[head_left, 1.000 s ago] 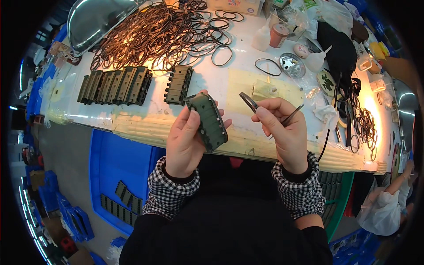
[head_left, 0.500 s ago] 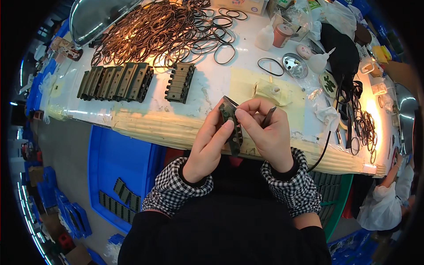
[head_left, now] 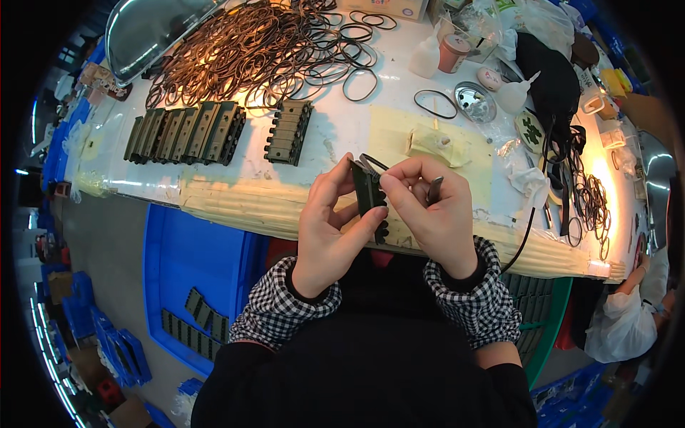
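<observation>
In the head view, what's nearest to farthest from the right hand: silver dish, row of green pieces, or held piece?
1. Held piece: left of the right hand.
2. Silver dish: ahead, slightly right.
3. Row of green pieces: far left.

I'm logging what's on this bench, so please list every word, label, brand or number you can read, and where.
I don't copy wording, only its place:
Pale box at the top: letters, partly cut off by the frame.
Reddish-brown tub: marking too small to read.
Round pinkish container: marking too small.
Green held part: no lettering visible.
</observation>
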{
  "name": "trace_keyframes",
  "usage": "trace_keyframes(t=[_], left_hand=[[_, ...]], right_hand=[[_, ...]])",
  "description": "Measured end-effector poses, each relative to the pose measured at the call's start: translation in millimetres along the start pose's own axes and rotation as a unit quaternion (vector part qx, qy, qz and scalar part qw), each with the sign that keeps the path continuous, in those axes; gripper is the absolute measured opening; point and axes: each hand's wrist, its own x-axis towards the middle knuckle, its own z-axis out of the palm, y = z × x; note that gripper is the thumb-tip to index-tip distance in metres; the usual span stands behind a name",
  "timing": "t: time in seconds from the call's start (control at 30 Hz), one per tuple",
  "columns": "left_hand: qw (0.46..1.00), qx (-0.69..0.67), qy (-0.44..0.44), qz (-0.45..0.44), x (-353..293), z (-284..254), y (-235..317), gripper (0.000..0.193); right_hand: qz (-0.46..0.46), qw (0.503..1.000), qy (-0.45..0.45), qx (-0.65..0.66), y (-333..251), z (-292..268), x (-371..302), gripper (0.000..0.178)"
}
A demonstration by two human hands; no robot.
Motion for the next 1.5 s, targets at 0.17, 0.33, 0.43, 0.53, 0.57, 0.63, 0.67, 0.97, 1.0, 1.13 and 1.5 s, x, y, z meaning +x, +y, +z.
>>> trace_keyframes(t=[0.17,0.33,0.43,0.53,0.57,0.63,0.67,0.97,1.0,1.13,1.5], left_hand=[[0.995,0.078,0.034,0.053,0,4,1,0.075],[0.986,0.133,0.063,0.082,1,7,-3,0.076],[0.987,0.122,0.070,0.083,3,8,-5,0.076],[0.989,0.105,0.073,0.075,5,8,-6,0.076],[0.989,0.103,0.074,0.074,5,7,-6,0.076],[0.989,0.105,0.076,0.076,5,7,-6,0.076],[0.988,0.107,0.077,0.079,4,7,-6,0.076],[0.985,0.115,0.083,0.103,8,8,-6,0.074],[0.985,0.113,0.082,0.101,9,6,-7,0.073],[0.991,0.077,0.083,0.076,12,0,-13,0.072],[0.973,-0.201,-0.044,-0.107,14,-15,5,0.058]], right_hand=[[0.003,1.000,0.002,0.008,-5,-1,1,0.008],[0.025,0.999,-0.017,0.034,-2,-2,5,0.009],[0.035,0.998,-0.015,0.042,-3,1,8,0.010],[0.027,1.000,-0.010,0.010,-2,3,9,0.011],[0.026,1.000,-0.010,0.005,-2,3,9,0.012],[0.025,1.000,-0.011,-0.006,-3,4,10,0.013],[0.020,1.000,-0.014,-0.008,-2,4,11,0.013],[0.003,0.997,-0.064,-0.035,-3,-4,25,0.016],[0.006,0.996,-0.064,-0.059,-7,-2,23,0.016],[0.019,0.993,-0.079,-0.081,-1,0,17,0.017],[-0.216,0.959,0.080,-0.168,-11,-3,19,0.009]])
